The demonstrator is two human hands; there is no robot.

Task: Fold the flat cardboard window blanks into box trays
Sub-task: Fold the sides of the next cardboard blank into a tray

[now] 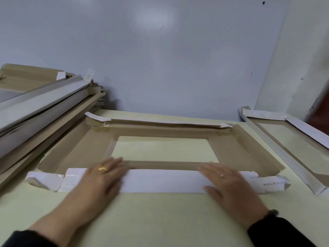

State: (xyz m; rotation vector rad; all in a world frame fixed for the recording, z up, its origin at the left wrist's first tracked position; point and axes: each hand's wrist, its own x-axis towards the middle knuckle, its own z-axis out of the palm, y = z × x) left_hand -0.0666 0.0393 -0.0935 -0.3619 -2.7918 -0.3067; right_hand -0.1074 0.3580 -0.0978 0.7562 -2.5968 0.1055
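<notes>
Item: 1 cardboard window blank, brown inner face up, lying flat on the pale yellow-green table at the centre of the frame, its rectangular window cut-out showing the table surface through it. Near flap: white outer face up, folded over along the lower edge of the blank and lying across the lower middle of the frame; small printed text shows at its right end, too blurred to read with certainty. Far flap: white edge partly raised along the upper edge of the blank, close to the wall. Left hand: lower left of centre, fingers straight and spread, pressing flat on the left part of the near flap, gripping nothing; 1 gold ring on a finger. Right hand: lower right of centre, fingers straight, pressing flat on the right part of the same flap, gripping nothing; 1 thin ring on a finger. Dark sleeves at both wrists along the bottom edge. Stack of folded trays: left edge of the frame, leaning, brown and white faces mixed. Second tray: right edge of the frame, white sides raised, just beside the blank.
</notes>
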